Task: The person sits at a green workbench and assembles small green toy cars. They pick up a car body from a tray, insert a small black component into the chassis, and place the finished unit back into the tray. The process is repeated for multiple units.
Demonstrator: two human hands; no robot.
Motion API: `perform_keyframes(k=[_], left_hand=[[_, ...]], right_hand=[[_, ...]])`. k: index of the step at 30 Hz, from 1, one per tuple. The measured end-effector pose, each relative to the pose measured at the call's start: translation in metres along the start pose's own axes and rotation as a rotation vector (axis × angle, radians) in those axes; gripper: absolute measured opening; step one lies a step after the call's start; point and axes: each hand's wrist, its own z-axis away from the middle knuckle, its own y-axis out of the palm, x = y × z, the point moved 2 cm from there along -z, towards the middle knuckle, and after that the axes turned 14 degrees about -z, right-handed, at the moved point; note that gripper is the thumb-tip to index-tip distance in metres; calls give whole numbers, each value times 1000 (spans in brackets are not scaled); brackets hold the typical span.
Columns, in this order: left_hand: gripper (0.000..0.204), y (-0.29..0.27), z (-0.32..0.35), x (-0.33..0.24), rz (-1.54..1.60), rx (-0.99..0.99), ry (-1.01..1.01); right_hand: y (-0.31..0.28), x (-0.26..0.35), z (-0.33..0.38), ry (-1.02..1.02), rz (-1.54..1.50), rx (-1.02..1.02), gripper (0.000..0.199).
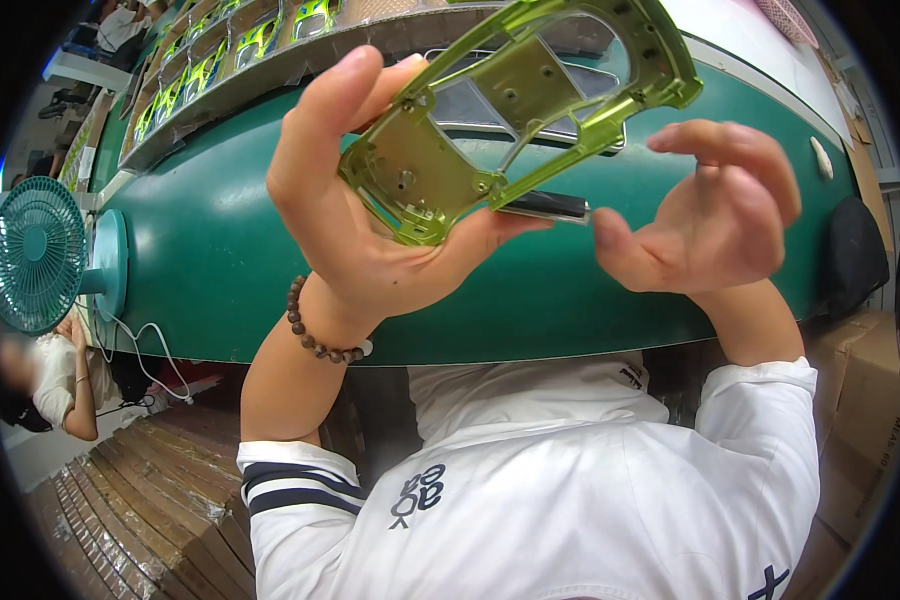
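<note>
My left hand (345,215) grips the lower left end of a glossy lime-green plastic frame (450,175), held tilted above the table. The frame has large window openings, small posts and screw holes. My right hand (715,215) is lifted to the right of the frame, fingers curved and apart, with nothing visible in it. A small dark bar (545,205) with a shiny edge shows between my left thumb tip and right thumb; whether it is held or lies on the table I cannot tell. Behind the frame, partly hidden, lies a grey flat object with a pale rim (460,105).
The table has a green top (210,240). A divided cardboard box (230,85) with several similar green frames stands at the far left. A teal fan (40,250) with a white cable is at the left, near another person (60,380). Cartons (860,390) stand at the lower right.
</note>
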Motion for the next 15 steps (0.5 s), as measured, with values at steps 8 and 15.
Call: perform_keyframes(k=[8,15], left_hand=[[110,5,0,-1,70,17,45],[83,10,-7,-3,104,188,-249]], right_hand=[[23,-3,-5,-3,-84,136,32],[0,-2,-8,13,-70,254,21]])
